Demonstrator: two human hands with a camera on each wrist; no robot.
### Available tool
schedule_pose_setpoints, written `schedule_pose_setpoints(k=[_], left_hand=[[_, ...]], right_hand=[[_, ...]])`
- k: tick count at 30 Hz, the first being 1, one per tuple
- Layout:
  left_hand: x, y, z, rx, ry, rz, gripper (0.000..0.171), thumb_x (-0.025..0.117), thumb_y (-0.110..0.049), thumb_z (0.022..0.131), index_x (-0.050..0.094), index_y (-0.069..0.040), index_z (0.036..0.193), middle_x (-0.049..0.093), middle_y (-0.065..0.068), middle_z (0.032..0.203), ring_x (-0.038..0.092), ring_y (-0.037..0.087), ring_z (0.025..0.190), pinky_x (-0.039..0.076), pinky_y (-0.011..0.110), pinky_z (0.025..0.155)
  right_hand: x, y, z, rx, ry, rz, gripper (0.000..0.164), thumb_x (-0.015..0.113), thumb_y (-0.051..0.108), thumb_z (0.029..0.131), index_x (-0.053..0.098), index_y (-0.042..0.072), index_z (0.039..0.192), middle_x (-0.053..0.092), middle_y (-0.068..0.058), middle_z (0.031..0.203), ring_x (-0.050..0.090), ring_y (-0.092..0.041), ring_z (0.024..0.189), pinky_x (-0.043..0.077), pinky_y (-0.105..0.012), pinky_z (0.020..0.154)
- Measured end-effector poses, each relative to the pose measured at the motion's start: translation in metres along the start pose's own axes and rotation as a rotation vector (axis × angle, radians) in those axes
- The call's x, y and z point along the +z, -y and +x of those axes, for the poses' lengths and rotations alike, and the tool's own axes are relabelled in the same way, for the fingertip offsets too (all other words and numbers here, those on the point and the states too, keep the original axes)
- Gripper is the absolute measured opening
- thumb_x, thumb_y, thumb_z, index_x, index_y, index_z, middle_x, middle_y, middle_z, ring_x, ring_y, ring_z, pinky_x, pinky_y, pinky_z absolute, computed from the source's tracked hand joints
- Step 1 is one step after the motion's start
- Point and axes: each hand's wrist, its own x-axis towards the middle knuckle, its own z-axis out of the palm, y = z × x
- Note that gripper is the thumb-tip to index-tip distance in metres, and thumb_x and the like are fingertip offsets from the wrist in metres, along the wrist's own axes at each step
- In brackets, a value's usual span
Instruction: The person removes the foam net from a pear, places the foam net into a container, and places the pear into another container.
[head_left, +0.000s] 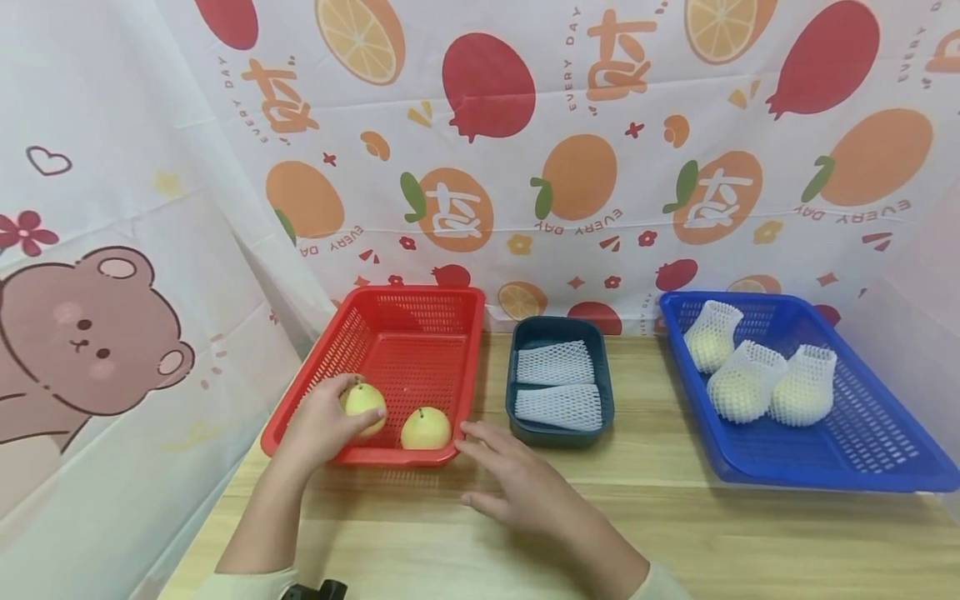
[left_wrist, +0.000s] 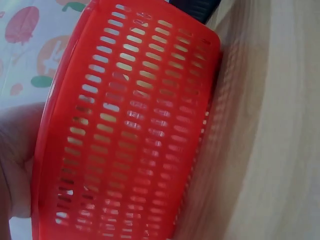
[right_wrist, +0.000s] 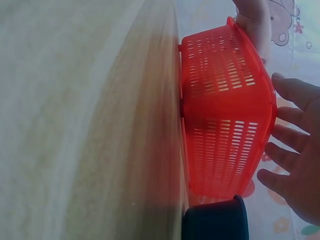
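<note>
A pear (head_left: 363, 402) is being held by the left hand (head_left: 318, 423), the thumb and fingers being curved around its sides, so the grip is being set to the fruit's width. The pear is being positioned inside the red basket (head_left: 397, 457), close to the near left corner; whether its underside is being supported by the basket floor cannot be told. A second pear (head_left: 426, 429) is being contained at the near right corner, just inside the near wall, a narrow gap being left between the two. Behind both, room is being left up to the far wall.

The right hand (head_left: 517, 479) is being held wide, fingers spread, with nothing being gripped; its fingertips are being placed at the rim by the near right corner. Whether the edge is being pressed cannot be told.

A narrow strip of table (head_left: 645, 467) is being left before the dark box (head_left: 558, 437), where two foam nets (head_left: 558, 407) are being stored, one behind the other. A broader strip is being left before the blue basket (head_left: 832, 479), where three wrapped pears (head_left: 741, 387) are being grouped toward the left edge.
</note>
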Motion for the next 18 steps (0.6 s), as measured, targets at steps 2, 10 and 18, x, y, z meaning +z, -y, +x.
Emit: schedule_pose_setpoints(k=[2, 10, 18], left_hand=[[0.001, 0.0, 0.003, 0.002, 0.071, 0.029, 0.065, 0.081, -0.038, 0.079, 0.055, -0.003, 0.128, 0.063, 0.017, 0.12, 0.058, 0.033, 0.105, 0.052, 0.052, 0.084], [0.002, 0.0, 0.011, 0.061, 0.289, 0.051, 0.054, 0.08, -0.032, 0.08, 0.059, -0.006, 0.122, 0.06, 0.008, 0.095, 0.053, 0.024, 0.088, 0.046, 0.035, 0.07], [0.006, 0.0, 0.016, 0.063, 0.313, -0.001, 0.054, 0.079, -0.043, 0.08, 0.062, -0.011, 0.12, 0.064, 0.006, 0.102, 0.056, 0.023, 0.095, 0.051, 0.037, 0.076]], right_hand=[[0.001, -0.001, 0.0, 0.001, 0.005, 0.005, 0.064, 0.07, 0.039, 0.09, 0.045, 0.023, 0.148, 0.035, 0.001, 0.158, 0.033, -0.022, 0.146, 0.039, -0.045, 0.112], [0.003, -0.004, 0.0, 0.025, 0.03, 0.023, 0.065, 0.069, 0.037, 0.091, 0.042, 0.027, 0.149, 0.031, 0.005, 0.16, 0.033, -0.022, 0.146, 0.04, -0.047, 0.11], [0.001, -0.005, 0.0, 0.04, 0.034, 0.025, 0.065, 0.069, 0.036, 0.092, 0.041, 0.027, 0.15, 0.03, 0.006, 0.16, 0.032, -0.018, 0.146, 0.041, -0.046, 0.109]])
